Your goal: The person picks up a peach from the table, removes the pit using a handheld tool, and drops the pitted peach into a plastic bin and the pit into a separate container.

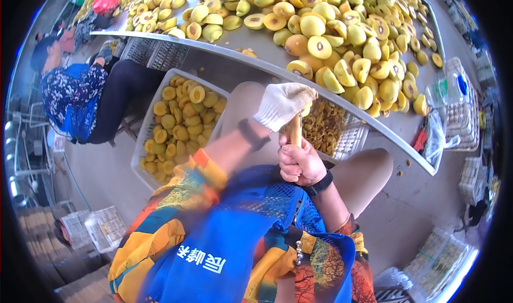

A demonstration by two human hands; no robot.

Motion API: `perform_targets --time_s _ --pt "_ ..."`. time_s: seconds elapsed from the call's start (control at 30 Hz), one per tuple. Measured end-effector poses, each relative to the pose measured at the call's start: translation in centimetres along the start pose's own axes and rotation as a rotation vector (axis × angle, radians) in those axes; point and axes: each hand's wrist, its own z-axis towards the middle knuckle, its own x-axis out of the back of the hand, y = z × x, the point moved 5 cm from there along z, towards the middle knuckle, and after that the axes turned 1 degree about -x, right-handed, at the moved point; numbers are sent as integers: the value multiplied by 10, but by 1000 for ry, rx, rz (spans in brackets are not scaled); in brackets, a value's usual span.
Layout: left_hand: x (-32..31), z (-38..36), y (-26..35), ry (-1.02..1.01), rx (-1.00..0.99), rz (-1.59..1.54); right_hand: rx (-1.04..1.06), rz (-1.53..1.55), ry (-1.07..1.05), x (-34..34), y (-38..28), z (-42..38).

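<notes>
My left hand (285, 106), in a white knitted glove, is closed around a peach half (306, 111), of which only a small yellow bit shows. Just below it, my bare right hand (303, 163) grips the light wooden handle (296, 129) of a tool, pointing up at the glove. The tool's working end is hidden by the glove and fruit. Both hands are over my lap, near the metal table's edge (256, 63). Beyond them lies a heap of halved yellow peaches (368, 41), many with brown stones or hollows showing.
Left of my knee stands a white crate (140, 142) of hollowed peach halves. Between my knees, a second crate (355, 137) holds brown pits and scraps. A co-worker (80, 94) sits at the left. A plastic jug (451, 89) stands at the table's right.
</notes>
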Motion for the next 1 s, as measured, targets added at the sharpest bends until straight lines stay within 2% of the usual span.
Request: perform_targets --time_s 0.03,0.13,0.17,0.27,0.3,0.33,0.37,0.43,0.5,0.53,0.57,0.63,0.67,0.7,0.77,0.8,0.9,0.97,1.0 --pt "1 2 0 -27 -47 46 6 13 -16 2 1 1" --pt "2 -1 3 88 146 -57 41 23 -82 6 1 9" --pt "3 -6 3 142 220 -60 55 23 -30 7 4 11" --pt "9 -7 -6 136 261 -94 89 42 81 11 7 18" --pt "11 -8 -9 143 290 -115 149 -109 76 11 5 19" --pt "26 28 -76 -55 289 -420 208 -258 69 9 6 19" --pt "31 20 -62 33 289 -380 263 -406 64 6 7 19" --pt "37 -2 -18 200 289 -295 145 -440 77 -3 13 20" --pt "60 1 -6 333 108 -146 168 -423 253 11 8 21" --pt "75 0 2 411 -19 -102 189 -244 271 13 3 18" --pt "88 -3 12 486 -141 -54 265 -239 341 16 -5 16" --pt "125 -18 25 633 -125 40 259 -520 523 39 -14 17" --pt "154 -21 24 629 -76 314 261 -984 678 85 -13 30" --pt "183 -23 20 615 -27 590 33 -1105 795 76 -21 21" --pt "198 -35 38 668 -188 1571 34 -637 783 96 -17 19" --pt "193 -39 44 729 -278 1585 80 -684 765 97 -20 24" --pt "139 -23 61 604 -584 1436 170 -813 717 107 -16 34" --pt "95 6 64 428 -693 1419 221 -885 678 116 -11 46" --pt "72 20 63 358 -678 1411 252 -913 674 113 -12 43"
